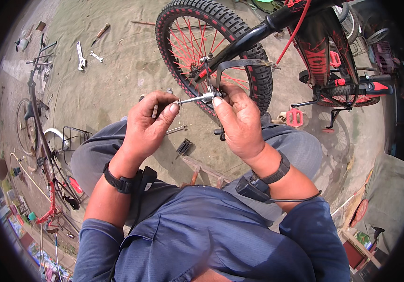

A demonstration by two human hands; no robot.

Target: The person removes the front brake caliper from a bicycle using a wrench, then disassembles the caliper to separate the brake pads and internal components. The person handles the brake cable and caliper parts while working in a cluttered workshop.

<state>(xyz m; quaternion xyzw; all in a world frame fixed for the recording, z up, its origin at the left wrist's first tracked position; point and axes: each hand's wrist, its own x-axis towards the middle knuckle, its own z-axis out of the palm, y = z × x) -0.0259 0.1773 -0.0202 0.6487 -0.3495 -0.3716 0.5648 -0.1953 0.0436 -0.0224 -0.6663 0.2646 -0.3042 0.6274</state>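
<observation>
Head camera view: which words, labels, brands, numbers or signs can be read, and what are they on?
Bike frame: bold red lettering, not copied out here.
Fork: small red marking, too small to read.
Big wrench: any marking too small to read.
Metal rod: no text visible.

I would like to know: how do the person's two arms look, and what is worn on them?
The blue left sleeve and right sleeve leave the forearms uncovered. There are a black left wristband, black right wristband, dark boxy left module and right module, with a thin black cable at the right module. Left grip and right grip are gloveless.
</observation>
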